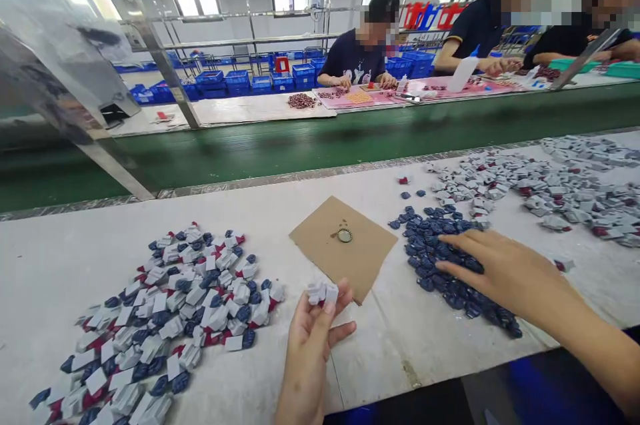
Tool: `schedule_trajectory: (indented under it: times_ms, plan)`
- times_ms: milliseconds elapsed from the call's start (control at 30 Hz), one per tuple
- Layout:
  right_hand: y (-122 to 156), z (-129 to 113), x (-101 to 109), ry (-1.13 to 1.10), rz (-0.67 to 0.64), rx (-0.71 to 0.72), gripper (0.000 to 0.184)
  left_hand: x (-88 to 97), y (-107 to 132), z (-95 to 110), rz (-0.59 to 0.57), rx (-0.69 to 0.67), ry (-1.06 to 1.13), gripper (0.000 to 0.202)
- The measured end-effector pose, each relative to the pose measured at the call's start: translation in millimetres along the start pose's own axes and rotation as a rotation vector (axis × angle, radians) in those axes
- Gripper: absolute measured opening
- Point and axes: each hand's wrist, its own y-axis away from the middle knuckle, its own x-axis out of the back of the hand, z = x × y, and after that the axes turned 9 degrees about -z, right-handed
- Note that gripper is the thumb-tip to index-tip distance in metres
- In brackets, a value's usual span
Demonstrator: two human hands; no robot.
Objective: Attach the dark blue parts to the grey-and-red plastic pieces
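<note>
My left hand [310, 338] is raised above the table's near edge, its fingertips pinched on a small grey plastic part [323, 292]. My right hand [500, 272] lies palm down with fingers stretched over a heap of small dark blue caps [430, 238]. To the left spreads a pile of assembled grey, blue and red pieces [170, 318]. Between the hands lies a brown cardboard square [345, 252] with a small metal ring [345, 235] on it.
A large heap of loose grey parts [550, 192] covers the right of the white table [75, 258]. Beyond runs a green conveyor belt [300, 145]. Across it sit three people at a bench with pink mats; blue crates [235, 82] stand behind. A slanted metal post [150, 45] rises at left.
</note>
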Motion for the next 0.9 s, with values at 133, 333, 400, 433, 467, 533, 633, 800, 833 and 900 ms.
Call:
schedule_trajectory:
  times_ms: [133, 333, 400, 433, 467, 533, 633, 800, 833, 900]
  plan:
    - [9, 24, -18, 0.001, -0.223, -0.014, 0.031, 15.8, -6, -4, 0.105, -0.076, -0.079, 0.025]
    - [-5, 13, -13, -0.187, -0.267, -0.010, 0.025, 23.8, -7, -11, 0.046, -0.103, -0.095, 0.026]
    - [-15, 5, -5, -0.337, -0.237, -0.017, 0.024, 23.2, -7, -12, 0.031, -0.103, -0.130, 0.027]
    - [-20, 0, -1, -0.412, -0.237, -0.032, 0.023, 23.0, -7, -13, 0.025, -0.100, -0.145, 0.027]
    - [-24, -8, 2, -0.483, -0.255, -0.049, 0.023, 22.9, -8, -13, 0.023, -0.095, -0.156, 0.028]
    - [-33, -25, 7, -0.607, -0.332, -0.055, 0.024, 23.2, -8, -14, 0.024, -0.086, -0.160, 0.029]
    - [-44, -51, 4, -0.681, -0.441, 0.016, 0.022, 23.8, -8, -13, 0.025, -0.077, -0.148, 0.030]
    - [-50, -69, -19, -0.583, -0.453, 0.141, 0.018, 23.3, -7, -12, 0.032, -0.051, -0.123, 0.033]
    - [-49, -69, -22, -0.556, -0.429, 0.174, 0.019, 23.1, -7, -12, 0.032, -0.048, -0.123, 0.033]
    - [-47, -68, -27, -0.502, -0.377, 0.227, 0.021, 22.9, -7, -12, 0.032, -0.048, -0.126, 0.033]
